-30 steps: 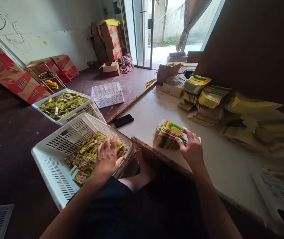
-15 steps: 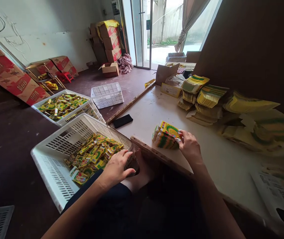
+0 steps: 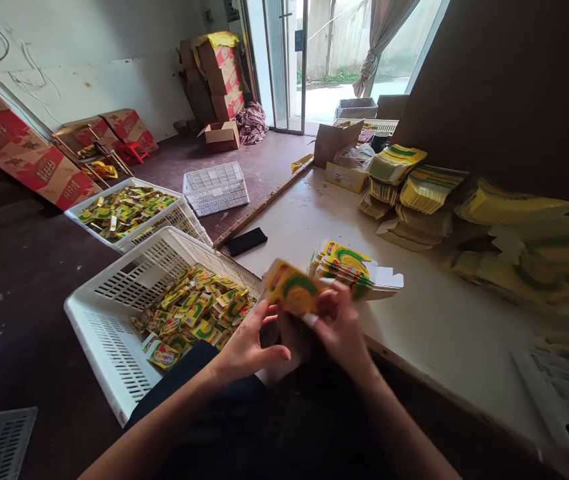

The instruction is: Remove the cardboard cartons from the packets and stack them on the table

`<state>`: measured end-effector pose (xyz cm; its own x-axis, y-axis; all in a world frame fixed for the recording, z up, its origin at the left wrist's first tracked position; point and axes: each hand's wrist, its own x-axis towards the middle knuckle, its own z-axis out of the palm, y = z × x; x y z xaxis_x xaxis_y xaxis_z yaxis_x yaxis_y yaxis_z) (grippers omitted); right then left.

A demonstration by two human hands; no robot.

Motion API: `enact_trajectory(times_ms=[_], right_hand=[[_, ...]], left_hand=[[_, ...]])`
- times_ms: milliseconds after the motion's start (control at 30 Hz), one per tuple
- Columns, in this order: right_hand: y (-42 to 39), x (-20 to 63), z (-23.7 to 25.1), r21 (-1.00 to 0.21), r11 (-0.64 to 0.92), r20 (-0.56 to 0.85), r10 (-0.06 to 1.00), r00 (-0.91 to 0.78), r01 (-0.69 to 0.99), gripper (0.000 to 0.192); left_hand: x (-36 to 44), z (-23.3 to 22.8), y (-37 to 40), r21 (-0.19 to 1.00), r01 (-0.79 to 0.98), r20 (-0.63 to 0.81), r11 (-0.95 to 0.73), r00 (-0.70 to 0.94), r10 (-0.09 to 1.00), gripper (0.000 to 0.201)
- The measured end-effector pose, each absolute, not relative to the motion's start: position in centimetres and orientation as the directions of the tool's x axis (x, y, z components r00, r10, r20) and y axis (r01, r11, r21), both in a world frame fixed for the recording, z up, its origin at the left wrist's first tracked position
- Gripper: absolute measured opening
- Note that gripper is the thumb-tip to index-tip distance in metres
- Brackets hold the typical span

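A small yellow-and-green printed carton [image 3: 292, 288], blurred by motion, is pinched at its right end by my right hand [image 3: 342, 330]. My left hand [image 3: 250, 347] is open at the carton's lower left, thumb spread away from the fingers; whether its fingertips touch the carton I cannot tell. Just beyond, on the white tabletop [image 3: 297, 230], lies a stack of flat cartons [image 3: 347, 263] with white end flaps pointing right. Left of my hands, a white plastic crate [image 3: 95, 343] holds a heap of filled-looking yellow-green packs [image 3: 199, 303].
A black phone [image 3: 247, 241] lies by the table's wooden edge. Bundled cartons [image 3: 424, 190] are piled at the table's right. Behind the near crate stands another crate [image 3: 184, 230] of packs, with an upturned white crate [image 3: 216, 188] beyond. Red-and-brown boxes [image 3: 39, 167] line the wall.
My right hand has moved left from the stack, bringing one carton toward my left hand. My left hand has turned slightly and opened. White flaps on the stack now show.
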<state>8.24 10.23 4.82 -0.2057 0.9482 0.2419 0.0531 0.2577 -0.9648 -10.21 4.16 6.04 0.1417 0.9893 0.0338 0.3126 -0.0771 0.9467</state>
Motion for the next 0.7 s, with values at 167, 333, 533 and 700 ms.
enact_trajectory(times_ms=[167,333,533,700], right_hand=[[4.8,3.4,4.5,-0.94,-0.07,0.11,0.864,-0.492,-0.333,0.048],[3.3,2.0,4.4,-0.91,-0.221,0.023,0.817,-0.576,-0.35,0.06],[4.9,3.1,4.4,-0.942,-0.146,0.008,0.891,-0.455,-0.302,0.035],[6.7,5.3,5.3,-0.927,-0.109,0.045,0.918,-0.394,-0.36,0.026]], left_hand=[[-8.6,6.4,3.6,1.0,-0.004,0.012,-0.012,-0.15,0.989,0.077],[-8.5,6.7,3.2,0.946,-0.316,-0.06,-0.066,-0.374,0.925,0.063],[-8.5,7.1,3.2,0.988,-0.064,0.113,-0.144,-0.351,0.93,0.078],[-8.6,7.8,3.7,0.991,-0.045,0.108,-0.124,-0.27,0.957,0.049]])
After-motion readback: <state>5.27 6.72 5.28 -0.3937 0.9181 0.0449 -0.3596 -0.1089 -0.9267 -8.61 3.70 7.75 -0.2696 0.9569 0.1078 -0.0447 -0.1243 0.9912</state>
